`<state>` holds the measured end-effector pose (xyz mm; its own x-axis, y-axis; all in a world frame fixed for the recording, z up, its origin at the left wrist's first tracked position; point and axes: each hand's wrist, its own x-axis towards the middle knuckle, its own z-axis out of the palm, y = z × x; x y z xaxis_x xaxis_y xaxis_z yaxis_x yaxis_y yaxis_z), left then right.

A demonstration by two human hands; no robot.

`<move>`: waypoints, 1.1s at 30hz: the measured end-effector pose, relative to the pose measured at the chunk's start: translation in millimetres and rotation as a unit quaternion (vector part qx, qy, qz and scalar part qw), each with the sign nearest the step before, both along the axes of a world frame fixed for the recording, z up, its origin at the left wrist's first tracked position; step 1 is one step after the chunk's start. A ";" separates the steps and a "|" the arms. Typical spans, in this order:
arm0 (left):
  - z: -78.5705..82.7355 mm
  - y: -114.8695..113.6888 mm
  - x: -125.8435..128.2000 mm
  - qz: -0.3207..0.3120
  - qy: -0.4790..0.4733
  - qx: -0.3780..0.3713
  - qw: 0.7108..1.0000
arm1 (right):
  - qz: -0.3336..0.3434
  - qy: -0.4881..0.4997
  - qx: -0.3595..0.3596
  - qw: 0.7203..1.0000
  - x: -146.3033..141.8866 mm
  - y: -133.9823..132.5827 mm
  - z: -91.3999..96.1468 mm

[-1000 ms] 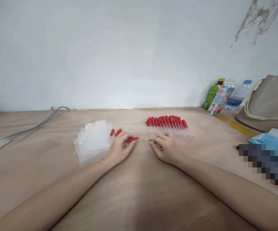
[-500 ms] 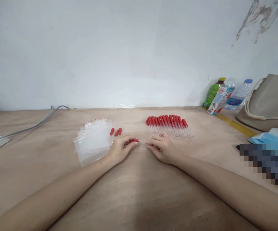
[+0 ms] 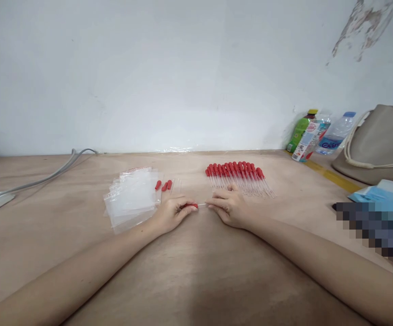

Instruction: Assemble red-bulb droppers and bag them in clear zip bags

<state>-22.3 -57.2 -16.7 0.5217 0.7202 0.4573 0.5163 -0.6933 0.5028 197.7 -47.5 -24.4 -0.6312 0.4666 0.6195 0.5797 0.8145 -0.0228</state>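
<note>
My left hand (image 3: 176, 212) is closed around a red rubber dropper bulb (image 3: 193, 206), whose end shows past the fingertips. A thin clear glass tube (image 3: 202, 205) runs from the bulb to my right hand (image 3: 228, 206), which pinches it between thumb and fingers. How far the tube sits inside the bulb is hidden. Beyond my left hand lie a few loose red bulbs (image 3: 158, 184) and some clear tubes (image 3: 176, 185). A row of several red-topped droppers (image 3: 239, 174) lies behind my right hand, bulbs toward the wall.
Clear zip bags (image 3: 133, 199) are stacked left of my left hand. A grey cable (image 3: 57, 172) crosses the far left. At the right stand bottles (image 3: 300, 131), a carton (image 3: 307, 142) and a beige bag (image 3: 380, 140), with a blue packet (image 3: 376, 197) nearer. The wall (image 3: 183, 81) closes the back.
The bulb and tube have tipped slightly, the bulb end dropping a little so that the tube lies more level. Both hands keep their hold.
</note>
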 end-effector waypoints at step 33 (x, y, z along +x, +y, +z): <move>-5.1 3.9 -0.1 0.085 0.060 0.076 0.992 | -0.306 0.032 -0.232 0.923 -18.3 49.9 46.5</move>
<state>-22.4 -53.3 -21.8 0.4563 0.7296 0.5094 0.6811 -0.6548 0.3277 179.5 2.4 22.1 -0.1292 0.9482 0.2902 0.9133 0.2278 -0.3378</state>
